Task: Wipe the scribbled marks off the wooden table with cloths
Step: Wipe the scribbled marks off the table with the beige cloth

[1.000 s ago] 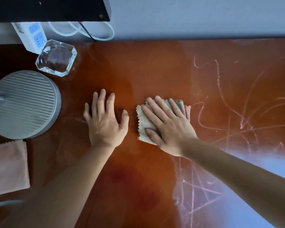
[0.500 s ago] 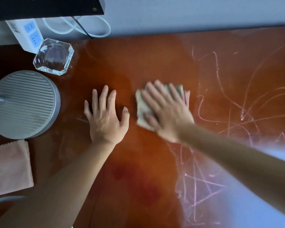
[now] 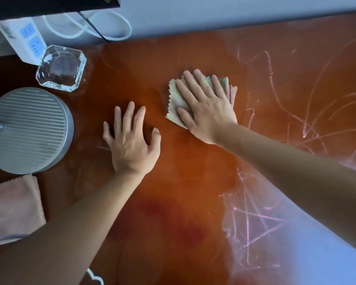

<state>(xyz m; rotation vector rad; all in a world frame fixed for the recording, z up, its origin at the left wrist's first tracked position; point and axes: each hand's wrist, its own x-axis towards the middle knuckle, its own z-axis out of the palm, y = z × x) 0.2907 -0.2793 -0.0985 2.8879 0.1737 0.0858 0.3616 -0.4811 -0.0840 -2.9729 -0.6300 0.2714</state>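
While pressed flat, right grip (image 3: 206,112) covers cloth (image 3: 176,97)

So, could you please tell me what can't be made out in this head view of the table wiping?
- Green cloth: mostly covered by the right hand, and a pink layer peeks out beneath, so its fold is unclear.
- Pink cloth: cut off by the left edge.
- Grey round base: what its stem carries lies outside the frame.
- Scribbled marks: washed out by window glare at lower right.
- Table under the left hand: hidden.
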